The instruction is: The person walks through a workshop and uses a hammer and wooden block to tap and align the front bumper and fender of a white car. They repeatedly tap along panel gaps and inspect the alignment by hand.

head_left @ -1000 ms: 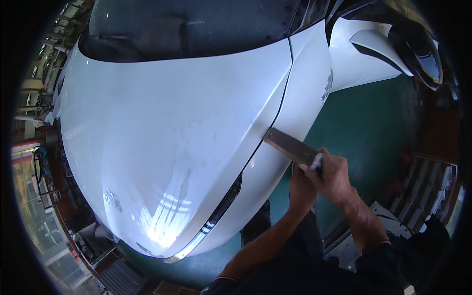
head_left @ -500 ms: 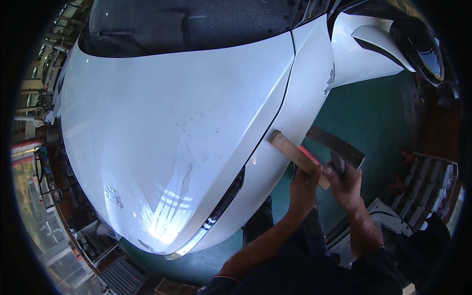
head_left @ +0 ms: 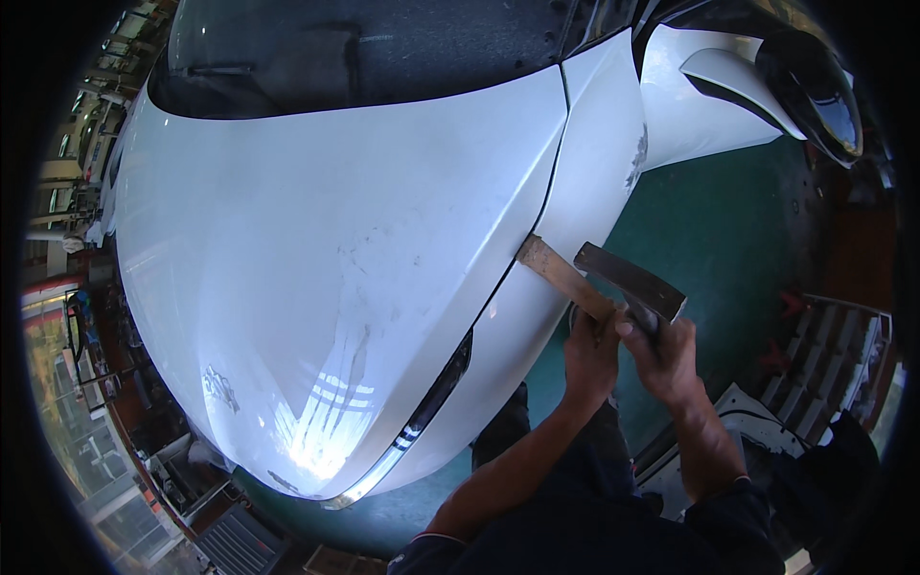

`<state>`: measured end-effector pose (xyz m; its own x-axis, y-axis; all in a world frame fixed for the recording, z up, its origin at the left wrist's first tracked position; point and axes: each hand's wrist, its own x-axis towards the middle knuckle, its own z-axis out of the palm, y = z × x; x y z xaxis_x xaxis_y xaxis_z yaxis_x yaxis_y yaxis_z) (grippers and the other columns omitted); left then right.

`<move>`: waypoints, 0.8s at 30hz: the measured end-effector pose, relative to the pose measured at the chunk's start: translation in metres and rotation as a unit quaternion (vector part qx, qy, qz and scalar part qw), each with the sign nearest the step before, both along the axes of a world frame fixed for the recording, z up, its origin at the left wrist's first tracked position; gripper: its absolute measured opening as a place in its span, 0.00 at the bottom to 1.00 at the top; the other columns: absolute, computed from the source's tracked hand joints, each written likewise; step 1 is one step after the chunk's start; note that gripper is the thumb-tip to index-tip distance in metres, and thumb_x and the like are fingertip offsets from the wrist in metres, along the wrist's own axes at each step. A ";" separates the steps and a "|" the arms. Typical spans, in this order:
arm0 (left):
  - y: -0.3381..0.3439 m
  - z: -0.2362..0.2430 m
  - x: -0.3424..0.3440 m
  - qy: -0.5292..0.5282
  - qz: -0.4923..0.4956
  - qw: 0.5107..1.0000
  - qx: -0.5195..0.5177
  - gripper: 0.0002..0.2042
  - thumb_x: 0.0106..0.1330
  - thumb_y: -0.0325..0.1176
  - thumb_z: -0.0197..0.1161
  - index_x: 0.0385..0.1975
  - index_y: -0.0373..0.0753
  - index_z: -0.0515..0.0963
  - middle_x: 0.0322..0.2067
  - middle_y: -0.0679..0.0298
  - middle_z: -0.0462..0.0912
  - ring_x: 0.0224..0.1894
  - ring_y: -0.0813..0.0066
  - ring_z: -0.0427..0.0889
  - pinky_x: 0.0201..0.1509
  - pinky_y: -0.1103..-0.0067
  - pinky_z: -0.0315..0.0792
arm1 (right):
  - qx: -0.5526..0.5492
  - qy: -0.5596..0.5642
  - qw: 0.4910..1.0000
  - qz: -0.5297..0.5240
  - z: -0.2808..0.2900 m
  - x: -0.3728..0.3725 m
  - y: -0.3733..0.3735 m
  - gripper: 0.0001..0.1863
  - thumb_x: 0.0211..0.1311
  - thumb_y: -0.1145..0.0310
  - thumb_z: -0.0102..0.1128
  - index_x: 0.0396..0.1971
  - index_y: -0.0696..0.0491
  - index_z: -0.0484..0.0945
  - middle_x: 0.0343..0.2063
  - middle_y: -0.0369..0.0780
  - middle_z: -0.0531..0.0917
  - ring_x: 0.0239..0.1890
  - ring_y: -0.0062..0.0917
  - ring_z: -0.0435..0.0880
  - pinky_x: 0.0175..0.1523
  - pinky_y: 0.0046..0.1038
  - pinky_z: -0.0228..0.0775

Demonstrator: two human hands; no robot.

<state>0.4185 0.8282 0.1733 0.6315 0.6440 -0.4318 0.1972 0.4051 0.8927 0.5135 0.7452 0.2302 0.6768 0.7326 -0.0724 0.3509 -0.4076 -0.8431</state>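
My left hand [head_left: 591, 362] is closed on the lower end of a wooden block [head_left: 563, 274]. The block's far end lies against the white fender [head_left: 604, 158], close to the seam beside the hood [head_left: 316, 211]. Just to the right, my right hand [head_left: 663, 356] is wrapped round the handle of a hammer [head_left: 632, 280]. The dark, long hammer head is up beside the block, with a gap between them. Scuffs and dark scratches mark the hood, and a scraped patch [head_left: 636, 161] shows at the fender's rear edge.
An open white door [head_left: 714, 101] with its side mirror [head_left: 810, 96] stands at the upper right. Green floor [head_left: 709, 220] stretches below it. A slatted grey rack [head_left: 824, 369] and a loose white panel [head_left: 752, 417] stand at the lower right.
The hammer has moved up and left, nearer the block. The block's far end has shifted slightly up and left along the fender. A red strip beside the block is now hidden.
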 end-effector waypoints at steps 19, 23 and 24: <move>-0.005 -0.009 -0.007 0.033 -0.042 0.998 0.023 0.15 0.76 0.37 0.61 0.51 0.31 0.75 0.37 0.54 0.83 0.41 0.66 0.82 0.46 0.71 0.73 | 0.086 -0.037 0.995 0.019 0.018 0.016 0.019 0.10 0.61 0.68 0.71 0.34 0.59 0.81 0.20 0.44 0.81 0.21 0.38 0.83 0.31 0.29 0.75; -0.007 0.003 -0.021 0.054 -0.082 0.995 -0.034 0.16 0.75 0.38 0.62 0.52 0.31 0.76 0.38 0.54 0.84 0.41 0.69 0.82 0.46 0.73 0.74 | -0.081 0.043 0.996 -0.018 0.016 0.010 0.002 0.13 0.66 0.65 0.70 0.38 0.61 0.84 0.22 0.44 0.83 0.22 0.30 0.81 0.32 0.29 0.75; -0.007 0.002 -0.023 0.066 -0.086 0.993 -0.036 0.17 0.75 0.39 0.62 0.52 0.30 0.76 0.39 0.54 0.84 0.41 0.70 0.83 0.47 0.73 0.74 | -0.041 0.050 0.998 -0.012 0.014 0.007 -0.001 0.13 0.66 0.66 0.71 0.40 0.62 0.84 0.23 0.43 0.83 0.23 0.28 0.81 0.32 0.29 0.75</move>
<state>0.3952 0.8208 0.1757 0.6652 0.4955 -0.5586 0.3824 0.4165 0.8248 0.5202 0.7439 0.2438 0.6803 0.7052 -0.1998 0.2564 -0.4843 -0.8365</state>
